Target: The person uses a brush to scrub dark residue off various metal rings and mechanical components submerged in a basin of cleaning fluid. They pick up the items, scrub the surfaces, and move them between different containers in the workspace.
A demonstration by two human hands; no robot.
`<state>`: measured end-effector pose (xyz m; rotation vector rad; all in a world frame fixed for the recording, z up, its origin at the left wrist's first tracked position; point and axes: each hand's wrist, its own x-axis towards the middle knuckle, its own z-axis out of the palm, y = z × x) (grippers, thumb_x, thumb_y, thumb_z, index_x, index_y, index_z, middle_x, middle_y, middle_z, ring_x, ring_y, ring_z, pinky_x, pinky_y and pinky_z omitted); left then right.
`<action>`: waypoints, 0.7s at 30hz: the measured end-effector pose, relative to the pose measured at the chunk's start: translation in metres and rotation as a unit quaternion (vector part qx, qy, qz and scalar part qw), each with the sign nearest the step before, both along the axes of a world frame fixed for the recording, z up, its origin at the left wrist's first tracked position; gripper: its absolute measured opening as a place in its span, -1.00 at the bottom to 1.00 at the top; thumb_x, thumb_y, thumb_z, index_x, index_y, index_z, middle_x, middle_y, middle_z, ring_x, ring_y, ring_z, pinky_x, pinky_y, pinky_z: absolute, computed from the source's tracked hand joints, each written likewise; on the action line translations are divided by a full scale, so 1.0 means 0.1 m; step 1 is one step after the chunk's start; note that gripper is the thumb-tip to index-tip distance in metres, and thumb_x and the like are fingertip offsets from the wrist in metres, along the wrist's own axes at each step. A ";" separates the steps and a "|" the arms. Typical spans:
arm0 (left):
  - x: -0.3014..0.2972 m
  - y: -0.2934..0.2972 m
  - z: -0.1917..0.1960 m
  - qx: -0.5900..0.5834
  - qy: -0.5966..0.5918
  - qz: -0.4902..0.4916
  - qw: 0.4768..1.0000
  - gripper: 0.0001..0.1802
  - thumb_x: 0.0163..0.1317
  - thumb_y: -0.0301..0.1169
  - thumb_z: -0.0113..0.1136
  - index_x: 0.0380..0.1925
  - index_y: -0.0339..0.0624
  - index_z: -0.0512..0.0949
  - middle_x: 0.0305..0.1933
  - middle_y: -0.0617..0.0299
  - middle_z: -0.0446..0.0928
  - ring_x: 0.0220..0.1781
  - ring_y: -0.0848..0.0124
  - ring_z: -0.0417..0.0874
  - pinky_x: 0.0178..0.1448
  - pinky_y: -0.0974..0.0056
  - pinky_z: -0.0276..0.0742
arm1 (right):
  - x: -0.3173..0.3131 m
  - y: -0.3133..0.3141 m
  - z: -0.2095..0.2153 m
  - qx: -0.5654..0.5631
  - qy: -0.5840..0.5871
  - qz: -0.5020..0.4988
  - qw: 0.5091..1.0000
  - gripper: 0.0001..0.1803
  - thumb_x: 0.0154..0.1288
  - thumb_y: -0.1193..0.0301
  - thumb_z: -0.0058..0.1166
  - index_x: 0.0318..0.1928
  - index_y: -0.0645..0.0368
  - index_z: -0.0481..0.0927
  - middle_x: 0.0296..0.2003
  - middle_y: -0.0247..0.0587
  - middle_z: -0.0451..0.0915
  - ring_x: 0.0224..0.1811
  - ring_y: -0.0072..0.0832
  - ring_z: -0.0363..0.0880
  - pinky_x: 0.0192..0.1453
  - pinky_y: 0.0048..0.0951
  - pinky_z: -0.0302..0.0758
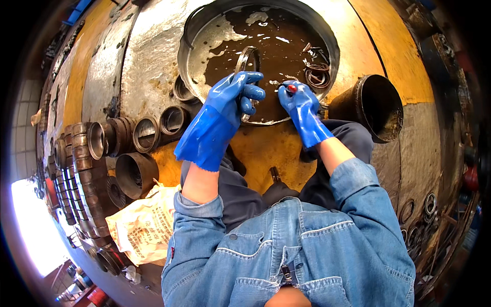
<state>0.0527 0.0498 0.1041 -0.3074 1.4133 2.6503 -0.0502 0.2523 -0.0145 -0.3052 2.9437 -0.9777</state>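
My left hand (221, 105), in a long blue rubber glove, is closed round a shiny metal ring (249, 53) held on edge over the near side of a large round pan (332, 46). Dark brown liquid with patches of pale foam fills the pan. My right hand (300, 102), gloved the same way, grips a small tool with a red end (292, 88). Its short tip points left toward the ring but appears apart from it; the fingers hide the rest, so its kind is unclear. Thin dark rings (318, 77) lie at the pan's right inner side.
An open, dirty metal cylinder (381, 108) lies right of the pan. Several metal rings (147, 134) and stacked ring parts (84, 158) stand at the left, near a wide cylinder (136, 175) and a printed paper sack (146, 222). More loose rings (430, 203) lie at the right.
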 end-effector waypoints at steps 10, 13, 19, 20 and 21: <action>0.02 -0.03 0.01 0.028 -0.047 0.009 0.998 -0.54 0.58 -0.26 0.12 0.18 -0.53 0.54 -0.03 -0.19 0.70 -0.11 0.21 0.76 0.01 0.21 0.73 | -0.10 0.02 0.29 0.096 -0.166 0.016 0.981 -0.63 0.41 0.04 0.11 0.04 -0.11 0.77 0.03 -0.13 0.78 0.12 -0.04 0.74 0.19 -0.09 0.68; 0.03 -0.10 -0.02 -0.003 -0.056 0.015 0.998 -0.54 0.60 -0.26 0.08 0.17 -0.54 0.56 0.10 -0.27 0.68 0.11 0.01 0.77 0.15 0.09 0.74 | -0.13 0.02 0.37 0.105 -0.178 0.039 0.978 -0.64 0.44 0.05 0.09 0.06 -0.12 0.77 0.05 -0.16 0.78 0.14 -0.06 0.74 0.17 -0.10 0.70; 0.10 -0.11 -0.01 -0.109 -0.044 0.000 0.993 -0.46 0.63 -0.18 0.06 0.27 -0.53 0.49 0.20 -0.31 0.64 0.15 0.02 0.75 0.25 0.01 0.71 | -0.14 0.05 0.39 0.099 -0.199 0.057 0.973 -0.65 0.47 0.08 0.11 0.07 -0.09 0.77 0.11 -0.21 0.76 0.17 -0.11 0.75 0.18 -0.11 0.72; 0.11 -0.09 0.01 -0.120 -0.042 0.001 0.992 -0.46 0.62 -0.18 0.08 0.27 -0.53 0.50 0.19 -0.31 0.65 0.13 0.03 0.76 0.24 0.02 0.71 | -0.14 0.06 0.39 0.098 -0.197 0.059 0.974 -0.65 0.46 0.08 0.12 0.06 -0.08 0.77 0.11 -0.21 0.77 0.16 -0.11 0.75 0.18 -0.12 0.72; 0.12 -0.07 0.02 -0.130 -0.040 0.003 0.991 -0.47 0.62 -0.19 0.10 0.26 -0.52 0.50 0.18 -0.30 0.65 0.11 0.04 0.76 0.23 0.03 0.72 | -0.14 0.07 0.38 0.097 -0.194 0.061 0.974 -0.66 0.46 0.07 0.14 0.05 -0.08 0.78 0.10 -0.21 0.77 0.16 -0.11 0.75 0.18 -0.12 0.72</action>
